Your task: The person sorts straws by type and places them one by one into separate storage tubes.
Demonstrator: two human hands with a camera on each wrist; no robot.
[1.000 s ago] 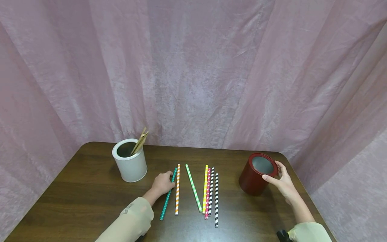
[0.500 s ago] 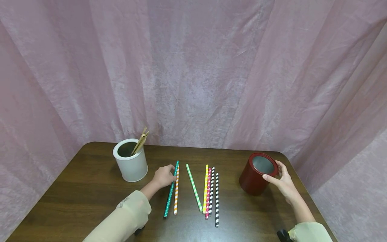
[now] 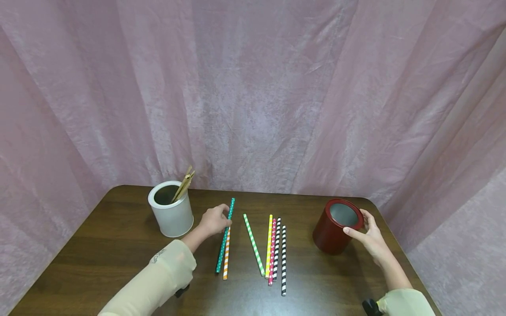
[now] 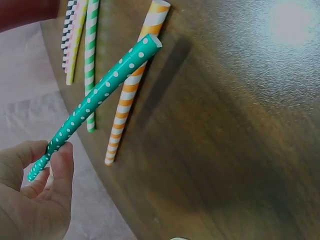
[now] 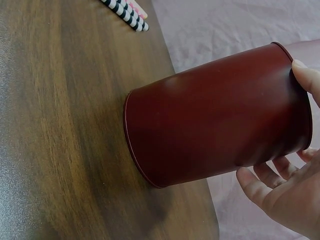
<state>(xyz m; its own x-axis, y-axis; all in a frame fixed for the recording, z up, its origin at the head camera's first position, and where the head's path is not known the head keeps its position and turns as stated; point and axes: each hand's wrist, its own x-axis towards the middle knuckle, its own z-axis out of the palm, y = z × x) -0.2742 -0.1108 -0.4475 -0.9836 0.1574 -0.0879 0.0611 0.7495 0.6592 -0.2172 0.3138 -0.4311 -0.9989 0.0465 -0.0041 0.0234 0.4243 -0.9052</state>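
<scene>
My left hand [image 3: 215,219] pinches a green paper straw with white dots [image 4: 95,97] near its far end. In the left wrist view that straw slants over the table and casts a shadow, its near end overlapping an orange-striped straw [image 4: 122,107]. On the right, my right hand [image 3: 371,237] grips a dark red can [image 5: 215,120] near its rim, thumb on one side and fingers on the other. The can's open top faces up, and its grey inside [image 3: 344,215] shows in the head view.
Left of the straws stands a white can [image 3: 172,219] with thin tan sticks [image 3: 183,186] leaning in it. Mid-table lie a light-green striped straw [image 3: 254,245], a yellow one [image 3: 269,245], a pink dotted one [image 3: 272,254] and two black-striped straws [image 3: 283,261]. A pink curtain [image 3: 253,96] hangs behind.
My left hand has moved the green dotted straw away from me and slightly right, up off the table. The orange-striped straw's far end now lies under it. The right hand and red can stay put.
</scene>
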